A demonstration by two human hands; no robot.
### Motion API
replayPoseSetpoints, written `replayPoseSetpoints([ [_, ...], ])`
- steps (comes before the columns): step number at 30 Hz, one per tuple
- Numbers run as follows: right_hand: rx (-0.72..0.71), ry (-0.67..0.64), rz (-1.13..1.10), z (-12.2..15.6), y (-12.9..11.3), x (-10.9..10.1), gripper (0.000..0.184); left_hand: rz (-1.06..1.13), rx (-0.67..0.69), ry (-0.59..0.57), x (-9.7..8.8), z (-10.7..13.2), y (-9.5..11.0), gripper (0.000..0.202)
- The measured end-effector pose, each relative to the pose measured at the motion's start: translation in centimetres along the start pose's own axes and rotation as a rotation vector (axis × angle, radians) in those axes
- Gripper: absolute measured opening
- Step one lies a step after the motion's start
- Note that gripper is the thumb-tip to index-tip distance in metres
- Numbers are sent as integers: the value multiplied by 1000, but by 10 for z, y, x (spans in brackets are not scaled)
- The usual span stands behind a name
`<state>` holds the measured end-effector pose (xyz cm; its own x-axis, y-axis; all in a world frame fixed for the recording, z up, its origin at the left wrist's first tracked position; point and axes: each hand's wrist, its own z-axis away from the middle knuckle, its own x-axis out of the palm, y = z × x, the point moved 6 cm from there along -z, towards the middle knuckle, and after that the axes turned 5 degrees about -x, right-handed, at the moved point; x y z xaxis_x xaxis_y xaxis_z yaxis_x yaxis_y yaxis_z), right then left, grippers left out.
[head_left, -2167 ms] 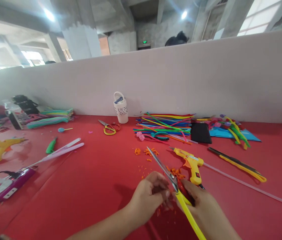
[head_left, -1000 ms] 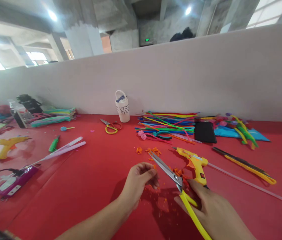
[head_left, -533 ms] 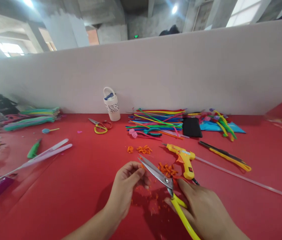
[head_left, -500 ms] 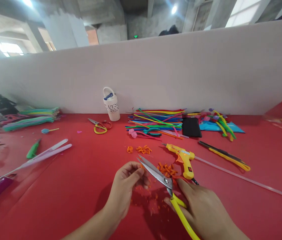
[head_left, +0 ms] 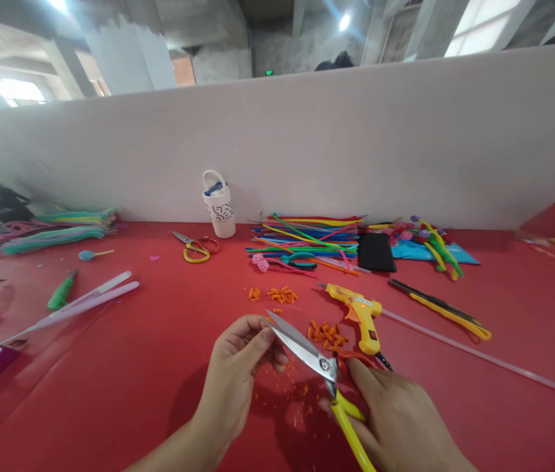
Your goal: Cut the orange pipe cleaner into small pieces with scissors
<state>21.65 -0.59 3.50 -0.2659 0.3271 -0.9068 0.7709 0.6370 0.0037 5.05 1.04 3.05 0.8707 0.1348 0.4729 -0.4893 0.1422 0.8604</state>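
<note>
My right hand [head_left: 400, 413] is wrapped round the handles of a pair of scissors [head_left: 302, 347], one yellow and one red. The blades point up and left, slightly parted, with their tips at my left fingertips. My left hand [head_left: 238, 373] is closed in a pinch on a small orange pipe-cleaner piece [head_left: 270, 319], mostly hidden by fingers and blades. Just beyond the tips lies a short orange cut piece [head_left: 277, 311]. A heap of orange pieces [head_left: 327, 335] sits right of the blades, and another small pile [head_left: 282, 295] farther back. Orange crumbs are scattered below the scissors.
A yellow hot glue gun [head_left: 356, 311] with a long clear glue stick lies at the right, near tweezers [head_left: 439, 308]. Along the back wall are a bundle of coloured pipe cleaners [head_left: 307, 239], a black pad [head_left: 377, 252], a white cup [head_left: 221, 213] and other scissors [head_left: 196, 249].
My left hand and the scissors have shifted slightly left and toward me. A short orange piece now shows on the table beyond the blade tips.
</note>
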Motion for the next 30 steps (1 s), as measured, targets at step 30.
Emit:
replayPoseSetpoints([
  [30,-67,51,54,1,-5,-2,18,21,4,-29,1,0,1,6],
])
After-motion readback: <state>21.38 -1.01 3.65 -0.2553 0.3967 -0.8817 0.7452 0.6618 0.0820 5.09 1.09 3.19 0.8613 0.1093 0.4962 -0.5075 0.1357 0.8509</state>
